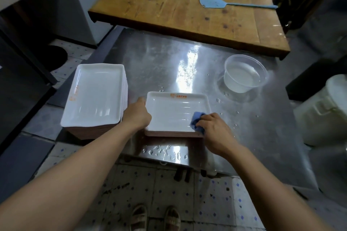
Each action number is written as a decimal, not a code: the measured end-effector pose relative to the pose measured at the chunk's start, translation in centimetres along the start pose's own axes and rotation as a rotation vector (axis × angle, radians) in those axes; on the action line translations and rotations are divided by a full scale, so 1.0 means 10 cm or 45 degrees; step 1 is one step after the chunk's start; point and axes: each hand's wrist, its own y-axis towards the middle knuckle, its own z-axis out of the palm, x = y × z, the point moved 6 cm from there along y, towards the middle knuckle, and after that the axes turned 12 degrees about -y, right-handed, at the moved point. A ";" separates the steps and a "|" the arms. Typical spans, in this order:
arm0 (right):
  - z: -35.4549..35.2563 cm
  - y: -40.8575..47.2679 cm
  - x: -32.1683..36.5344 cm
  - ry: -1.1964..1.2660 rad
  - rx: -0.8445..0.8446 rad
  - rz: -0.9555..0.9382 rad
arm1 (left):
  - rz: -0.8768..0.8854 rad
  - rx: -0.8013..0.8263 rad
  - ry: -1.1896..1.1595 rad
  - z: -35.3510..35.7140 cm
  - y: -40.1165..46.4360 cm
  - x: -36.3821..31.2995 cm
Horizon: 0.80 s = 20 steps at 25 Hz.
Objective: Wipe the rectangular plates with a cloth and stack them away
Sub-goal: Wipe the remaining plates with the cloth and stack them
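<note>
**Wiping under way on the short stack, tall pile waiting beside it**

Plates sat in two piles on the steel table [161,58]. The short stack [174,116] lay near the front edge, its top plate wet and streaked, printed logo at its 12 o'clock rim. The left hand [138,115] gripped that plate's 9 o'clock edge, fingers curled over the rim, apparently to keep it from sliding under the wiping. The right hand [212,129] was closed round a bunched blue cloth [197,122], pressing it into the plate's 4 o'clock corner, where water likely pooled. At 9 o'clock of the short stack, just beside it, stood the tall stack [95,97], its top face looking dry; whether this was the finished pile could not be told. A clear tub [244,73] holding water sat at 2 o'clock, well apart, probably for rinsing the cloth. Droplets [165,153] beaded the table's front lip.
</note>
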 end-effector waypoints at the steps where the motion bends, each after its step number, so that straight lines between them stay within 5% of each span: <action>1: 0.00 -0.02 0.06 0.076 0.000 0.013 | 0.001 -0.005 -0.025 -0.01 -0.01 0.00; 8: 0.14 0.29 0.68 0.300 -0.011 -0.235 | -0.014 -0.022 -0.272 0.02 -0.01 0.09; 13: 0.15 0.43 0.10 0.334 -0.080 0.250 | -0.019 -0.029 -0.321 0.04 0.03 0.14; 20: -0.04 0.98 0.75 0.376 -0.100 -0.045 | -0.076 -0.097 -0.453 0.08 0.04 0.19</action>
